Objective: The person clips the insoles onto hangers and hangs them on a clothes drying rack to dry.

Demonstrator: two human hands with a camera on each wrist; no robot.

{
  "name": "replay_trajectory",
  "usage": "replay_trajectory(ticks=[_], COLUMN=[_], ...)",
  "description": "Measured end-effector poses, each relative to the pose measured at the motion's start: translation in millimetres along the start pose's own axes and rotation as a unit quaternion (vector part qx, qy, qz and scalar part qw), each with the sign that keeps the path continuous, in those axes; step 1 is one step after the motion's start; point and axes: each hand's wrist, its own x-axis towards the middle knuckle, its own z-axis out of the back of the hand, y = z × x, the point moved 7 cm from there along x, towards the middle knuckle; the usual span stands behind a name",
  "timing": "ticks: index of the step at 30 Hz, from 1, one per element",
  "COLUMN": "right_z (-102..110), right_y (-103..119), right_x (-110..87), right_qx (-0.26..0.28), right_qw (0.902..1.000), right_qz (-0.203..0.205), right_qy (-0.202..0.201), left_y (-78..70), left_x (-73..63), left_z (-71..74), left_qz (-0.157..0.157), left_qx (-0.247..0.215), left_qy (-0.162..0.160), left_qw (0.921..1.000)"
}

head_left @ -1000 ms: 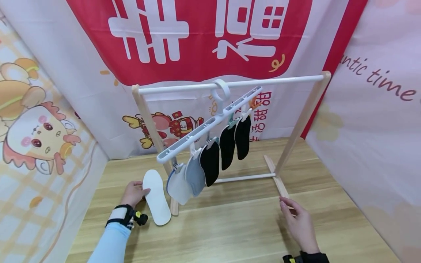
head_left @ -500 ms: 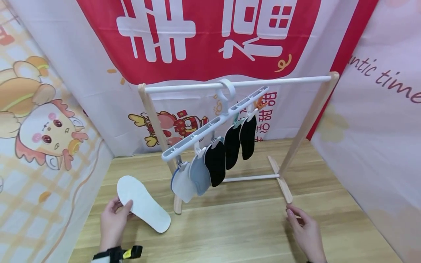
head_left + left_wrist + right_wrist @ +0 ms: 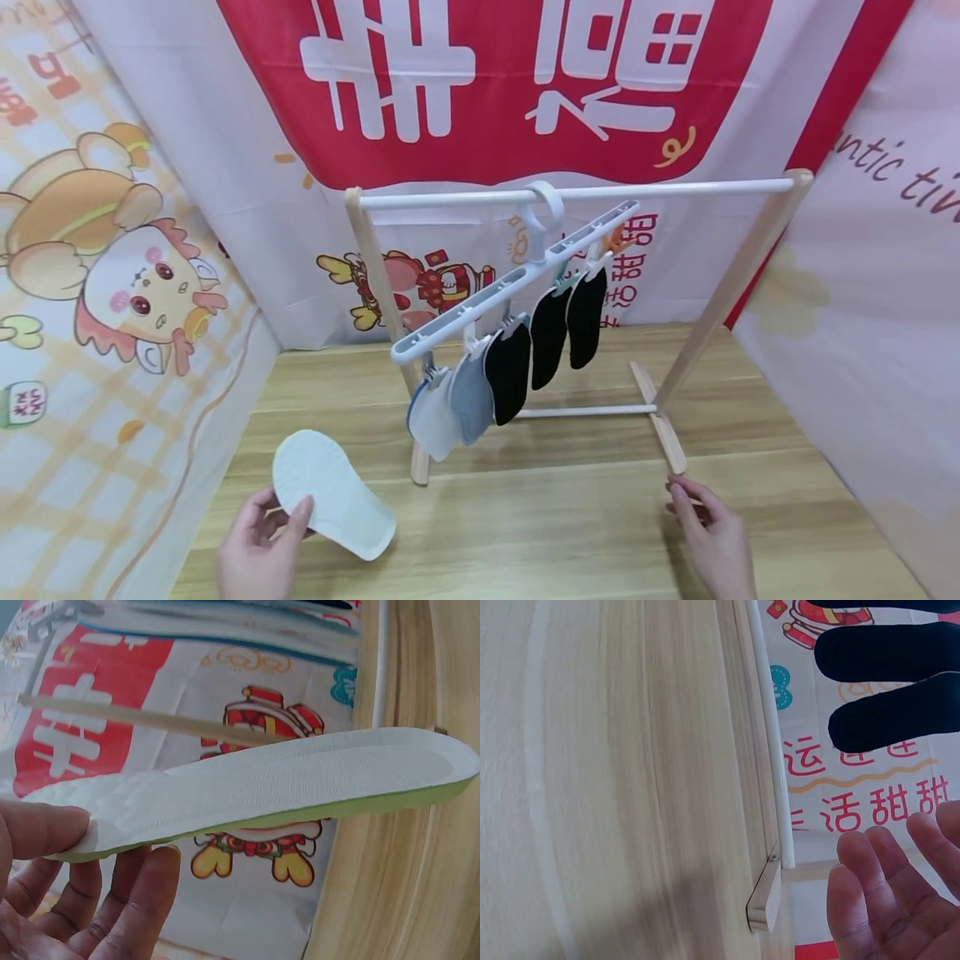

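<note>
A white insole (image 3: 333, 492) with a pale green underside is in my left hand (image 3: 258, 546), low at the left of the head view. The thumb lies on the white face of the insole (image 3: 247, 787) and the fingers are beneath it in the left wrist view. My right hand (image 3: 708, 533) holds nothing, its fingers loosely bent just in front of the rack's right foot (image 3: 671, 442). From a light grey clip hanger (image 3: 517, 279) hang several insoles, among them a white one (image 3: 432, 419), a grey-blue one (image 3: 472, 396) and black ones (image 3: 508, 375).
The hanger hooks over the white top rail (image 3: 675, 190) of a wooden rack, whose lower crossbar (image 3: 585, 412) runs near the wooden tabletop (image 3: 540, 525). Printed cloths stand behind and at both sides, the back one carrying a red panel (image 3: 495, 150).
My left hand has lifted the insole off the tabletop, drawn it nearer and tilted it. My right hand stays by the rack's right foot. The whole scene has shifted right in view.
</note>
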Motion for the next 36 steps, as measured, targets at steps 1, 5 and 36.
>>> replay_trajectory(ticks=[1,5,36], right_z=[-0.7,-3.3,12.1], right_y=[1.4,5.1,45.0], right_x=[0.2,-0.7,28.7], right_qx=[0.000,0.004,-0.019], right_qw=[1.0000,0.9999,0.9959], right_qz=[0.003,0.005,0.087], right_qy=[0.002,0.009,0.012], left_y=[-3.9,-19.7,-39.9], left_x=[-3.8,-17.7,-61.9], left_z=[-3.9,-19.8,-132.6], left_qz=[-0.017,-0.077,-0.186], left_qx=[-0.009,-0.010,-0.011], left_qy=[0.008,0.054,0.299], left_qw=[0.9998,0.9955,0.9358])
